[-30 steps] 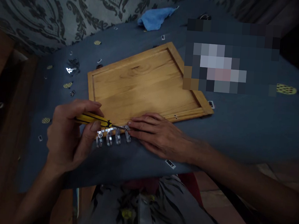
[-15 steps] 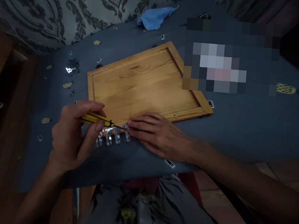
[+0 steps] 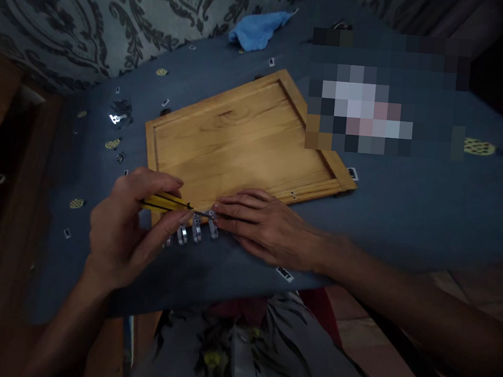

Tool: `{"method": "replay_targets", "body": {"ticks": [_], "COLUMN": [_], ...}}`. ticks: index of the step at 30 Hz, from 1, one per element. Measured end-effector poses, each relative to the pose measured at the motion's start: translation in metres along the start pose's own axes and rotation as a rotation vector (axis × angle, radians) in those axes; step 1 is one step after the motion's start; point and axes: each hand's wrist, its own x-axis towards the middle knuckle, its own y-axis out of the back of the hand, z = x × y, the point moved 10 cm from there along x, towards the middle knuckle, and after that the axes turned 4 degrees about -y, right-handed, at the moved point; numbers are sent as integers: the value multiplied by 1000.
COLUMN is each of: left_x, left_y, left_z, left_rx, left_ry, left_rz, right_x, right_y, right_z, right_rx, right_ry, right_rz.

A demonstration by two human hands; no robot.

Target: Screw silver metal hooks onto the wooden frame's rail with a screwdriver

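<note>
My left hand [image 3: 122,225] grips the yellow-and-black handle of a screwdriver [image 3: 167,203] between thumb and fingers. The shaft slants right, its tip at the right end of a metal hook rack [image 3: 196,229] on the near edge of a framed wooden panel [image 3: 238,135]. Several silver hooks hang over that edge; my left thumb and fingers cover part of the rack's left end. Lying flat, my right hand [image 3: 270,228] has its fingers stretched over the panel's near edge, the fingertips beside the screwdriver tip. Whether they touch the rack is hard to see.
The panel lies on a dark blue patterned tablecloth [image 3: 405,224]. Small metal screws [image 3: 120,157] and a shiny metal piece [image 3: 116,119] lie to its left. A blue cloth [image 3: 259,29] is at the back near the patterned wall. A blurred patch hides the area right of the panel.
My left hand has shifted slightly right along the screwdriver, fingers a little further round, covering more of the rack's left end. My right hand stays in place.
</note>
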Motion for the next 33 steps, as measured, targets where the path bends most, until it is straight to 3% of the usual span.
{"method": "replay_targets", "body": {"ticks": [3,13,20,28,33], "left_x": [5,6,2,9,6], "left_y": [5,-5,0,-16,-12], "left_z": [13,8,19,48,35], "left_rx": [-6,-191,-61,29,72], "left_ry": [-56,68,-53,-137,-35], "left_rz": [88,32,88,-110,-118], "right_x": [0,-1,-3,-2,-3], "right_y": [2,4,1,5,2], "right_z": [0,1,2,0,1], "right_rx": [9,35,34,-9,20], "right_ry": [-5,-3,-9,16,8], "right_rz": [27,51,28,71,44]}}
